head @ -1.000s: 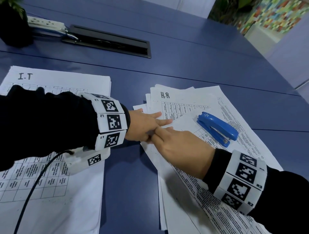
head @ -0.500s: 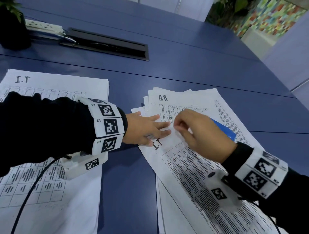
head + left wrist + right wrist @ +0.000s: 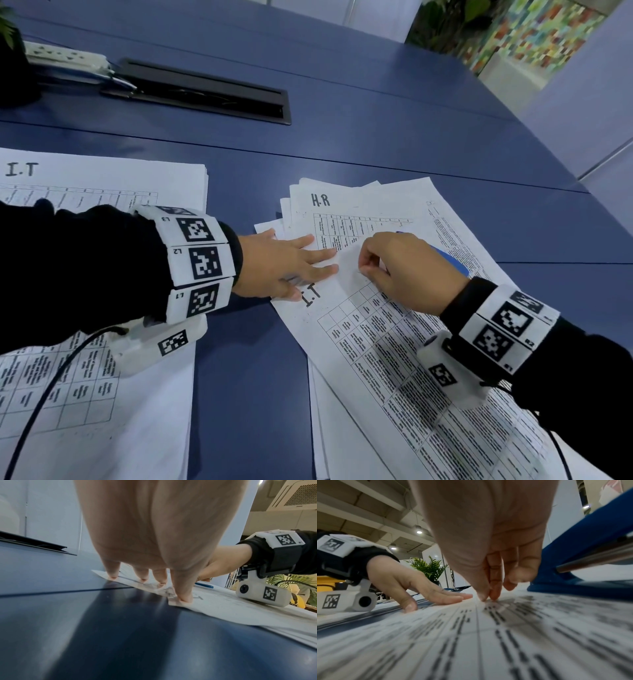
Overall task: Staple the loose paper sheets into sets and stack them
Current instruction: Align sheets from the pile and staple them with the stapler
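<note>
The left hand (image 3: 281,263) lies flat, fingers straight, pinning the white printed I.T sheet (image 3: 370,342) so the right hand (image 3: 404,270) beside it can pinch it free.

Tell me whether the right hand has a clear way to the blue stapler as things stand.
Probably yes. The stapler lies on the papers right beside the right hand, nothing between them. But that hand's fingertips pinch the top sheet, so it must let go first.

Two paper piles (image 3: 102,394) (image 3: 376,359), one stapler (image 3: 452,262)
</note>
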A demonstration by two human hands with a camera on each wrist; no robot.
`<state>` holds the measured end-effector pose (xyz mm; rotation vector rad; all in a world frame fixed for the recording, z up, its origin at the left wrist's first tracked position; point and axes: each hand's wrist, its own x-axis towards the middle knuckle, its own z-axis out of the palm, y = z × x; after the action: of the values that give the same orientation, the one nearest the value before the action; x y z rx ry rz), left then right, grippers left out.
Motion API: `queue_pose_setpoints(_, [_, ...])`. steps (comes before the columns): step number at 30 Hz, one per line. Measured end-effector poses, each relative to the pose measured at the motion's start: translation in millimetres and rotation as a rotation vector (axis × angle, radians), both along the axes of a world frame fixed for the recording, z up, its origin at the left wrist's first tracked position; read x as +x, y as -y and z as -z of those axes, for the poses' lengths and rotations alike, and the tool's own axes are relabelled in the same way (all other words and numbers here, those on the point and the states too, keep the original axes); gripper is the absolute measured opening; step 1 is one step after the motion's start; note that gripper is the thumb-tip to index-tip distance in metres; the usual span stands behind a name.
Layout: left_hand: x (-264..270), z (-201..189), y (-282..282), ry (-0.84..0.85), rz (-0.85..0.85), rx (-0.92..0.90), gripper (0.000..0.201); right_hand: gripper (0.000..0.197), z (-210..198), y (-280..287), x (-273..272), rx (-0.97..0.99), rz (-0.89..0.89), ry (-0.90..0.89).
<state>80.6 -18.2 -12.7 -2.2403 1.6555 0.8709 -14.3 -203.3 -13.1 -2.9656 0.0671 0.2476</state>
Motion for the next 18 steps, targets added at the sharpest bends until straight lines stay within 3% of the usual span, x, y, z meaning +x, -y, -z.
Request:
queue_pose_setpoints(5, [1.3, 2.2, -0.8, -0.023, -0.016, -0.013, 0.058, 0.013, -2.8, -8.2, 2.2, -0.181, -0.089, -0.041])
queue_pose_setpoints(11, [1.5, 2.7, -0.6, -0.025, -0.014, -0.015, 0.058, 0.014, -9.3, -7.2, 4.7, -0.107, -0.033, -0.086])
queue_pose_setpoints(18, [0.9, 2.4, -0.7, -0.025, -0.014, -0.018, 0.058, 0.012, 2.2, -15.8, 1.4, -0.349, -0.149, -0.092])
